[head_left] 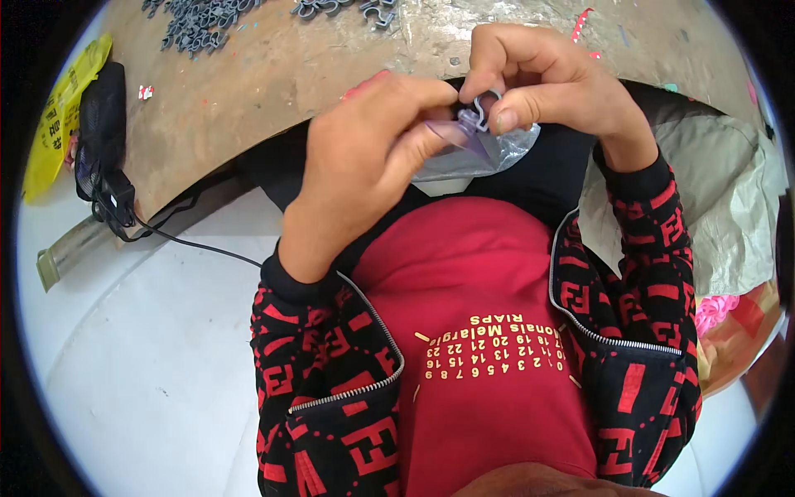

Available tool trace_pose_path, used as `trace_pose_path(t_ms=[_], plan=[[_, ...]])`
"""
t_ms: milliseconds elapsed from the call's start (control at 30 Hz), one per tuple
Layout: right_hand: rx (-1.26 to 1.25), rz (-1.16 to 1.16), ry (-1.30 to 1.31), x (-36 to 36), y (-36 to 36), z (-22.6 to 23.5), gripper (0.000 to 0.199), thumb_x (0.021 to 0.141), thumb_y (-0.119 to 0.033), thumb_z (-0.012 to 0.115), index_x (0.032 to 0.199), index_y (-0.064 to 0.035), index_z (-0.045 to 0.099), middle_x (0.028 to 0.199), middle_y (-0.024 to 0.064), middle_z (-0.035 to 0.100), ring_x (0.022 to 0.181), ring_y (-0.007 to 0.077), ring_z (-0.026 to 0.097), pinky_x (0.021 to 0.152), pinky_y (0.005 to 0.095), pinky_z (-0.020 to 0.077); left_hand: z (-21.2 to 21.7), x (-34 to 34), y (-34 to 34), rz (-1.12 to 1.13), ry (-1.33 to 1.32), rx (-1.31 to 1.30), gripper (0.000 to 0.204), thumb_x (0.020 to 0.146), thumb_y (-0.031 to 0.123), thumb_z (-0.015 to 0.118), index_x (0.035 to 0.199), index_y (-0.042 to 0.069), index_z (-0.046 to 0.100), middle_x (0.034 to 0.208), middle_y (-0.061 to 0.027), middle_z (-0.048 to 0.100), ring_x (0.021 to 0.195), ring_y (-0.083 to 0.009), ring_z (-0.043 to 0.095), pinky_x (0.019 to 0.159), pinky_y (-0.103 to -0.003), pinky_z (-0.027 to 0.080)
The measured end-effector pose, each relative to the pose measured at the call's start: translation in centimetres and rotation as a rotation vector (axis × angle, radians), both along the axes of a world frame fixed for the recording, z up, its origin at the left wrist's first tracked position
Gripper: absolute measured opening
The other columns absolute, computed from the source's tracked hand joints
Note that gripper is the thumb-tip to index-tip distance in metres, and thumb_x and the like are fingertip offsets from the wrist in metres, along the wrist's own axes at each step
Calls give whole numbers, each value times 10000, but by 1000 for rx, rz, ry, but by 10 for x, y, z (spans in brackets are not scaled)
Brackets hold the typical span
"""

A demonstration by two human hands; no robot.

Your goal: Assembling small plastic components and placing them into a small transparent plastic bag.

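Observation:
My left hand (352, 161) is closed on a clear, purple-tinted suction cup (470, 142), pinched between thumb and fingers. With thumb and forefinger, my right hand (563, 83) grips a small grey plastic clip (479, 106) with an open, curved ring. Clip and suction cup touch at the cup's narrow stem; whether they are locked together I cannot tell. Both hands are close together above my lap, just off the table's near edge. Below them a clear plastic bag (517, 151) lies on my lap, partly hidden by the hands.
The worn brown table (273, 74) bears a heap of grey clips (203, 25) at far left and more grey clips (378, 15) beside it. A yellow bag (62, 124), a black pouch (101, 116) and a cable (199, 242) are at left. A pale sack (712, 199) stands right.

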State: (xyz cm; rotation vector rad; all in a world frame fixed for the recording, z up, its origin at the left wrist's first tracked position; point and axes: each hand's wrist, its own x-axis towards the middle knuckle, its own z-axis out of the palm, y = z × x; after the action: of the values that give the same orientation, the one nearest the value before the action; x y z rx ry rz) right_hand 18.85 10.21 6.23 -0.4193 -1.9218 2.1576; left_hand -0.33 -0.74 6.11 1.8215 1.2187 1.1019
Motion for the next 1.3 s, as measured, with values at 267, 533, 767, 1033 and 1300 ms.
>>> trace_pose_path(t_ms=[267, 533, 767, 1033, 1300], plan=[[-113, -126, -26, -2, -10, -3, 250, 778, -129, 686, 941, -23, 529, 775, -20, 518, 717, 50, 515, 633, 183, 396, -8, 4, -4, 42, -84, -8, 111, 807, 59, 610, 901, 7, 585, 736, -75, 606, 557, -168, 590, 511, -265, 464], [245, 108, -119, -1, 4, 3, 217, 756, -119, 697, 862, -10, 542, 776, -7, 461, 718, 70, 456, 634, 210, 378, -16, 1, 3, -257, -321, -443, 97, 879, 85, 518, 906, -4, 542, 713, -70, 595, 560, -106, 565, 509, -217, 437], [-126, -65, -46, 8, -10, -23, 207, 761, -93, 691, 904, -41, 552, 833, -20, 464, 760, 58, 460, 668, 198, 387, -23, 12, -5, -132, -277, -350, 91, 877, 50, 497, 926, -8, 547, 723, -71, 577, 561, -110, 552, 512, -222, 432], [-281, -109, -27, 10, -26, -39, 207, 772, -82, 686, 920, -57, 544, 816, -28, 471, 735, 53, 470, 646, 198, 400, -31, 9, -11, -134, -141, -261, 107, 857, 47, 522, 949, 1, 551, 738, -95, 574, 566, -163, 587, 495, -268, 453], [523, -63, -334, 1, -11, 1, 308, 801, -95, 618, 1087, -35, 518, 793, 65, 599, 718, 157, 572, 663, 286, 457, -75, -1, -17, -34, 212, -224, 211, 846, 62, 537, 1051, 12, 536, 827, -124, 613, 693, -213, 616, 604, -287, 478]])
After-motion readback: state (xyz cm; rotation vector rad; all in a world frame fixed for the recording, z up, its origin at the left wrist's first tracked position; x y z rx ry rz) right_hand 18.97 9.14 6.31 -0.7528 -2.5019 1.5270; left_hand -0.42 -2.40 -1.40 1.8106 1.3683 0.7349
